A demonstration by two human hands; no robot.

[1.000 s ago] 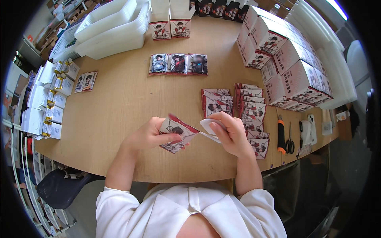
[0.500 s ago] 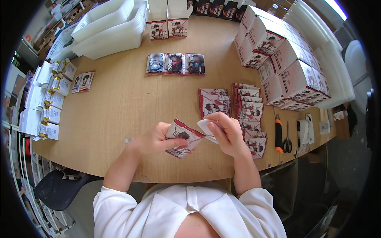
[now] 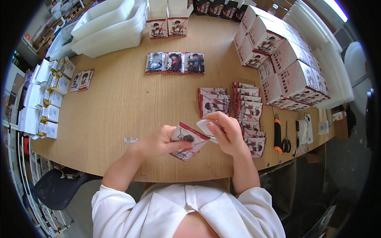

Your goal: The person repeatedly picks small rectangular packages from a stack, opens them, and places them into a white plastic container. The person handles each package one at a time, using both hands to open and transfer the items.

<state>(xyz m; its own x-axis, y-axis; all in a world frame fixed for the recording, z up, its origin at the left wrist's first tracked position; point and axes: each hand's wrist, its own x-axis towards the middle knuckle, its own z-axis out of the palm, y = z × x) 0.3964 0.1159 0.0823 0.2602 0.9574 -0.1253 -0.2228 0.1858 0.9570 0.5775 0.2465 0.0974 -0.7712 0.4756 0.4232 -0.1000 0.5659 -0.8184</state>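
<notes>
Flat printed carton (image 3: 185, 141), near table edge (image 3: 119, 166): our left hand (image 3: 160, 142) grips its side, right hand (image 3: 224, 133) pinches the white flap (image 3: 206, 127); we judge it light, creasable, best held by edges.

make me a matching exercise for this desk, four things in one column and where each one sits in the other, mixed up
Things:
1. small red and white carton
2. scissors
3. white trays
4. row of three card packs

Places:
A. far left corner of the table
B. held in the left hand
C. middle of the table, far side
D. right end of the table, beside an orange-handled knife

Pairs: 1-B, 2-D, 3-A, 4-C
</notes>
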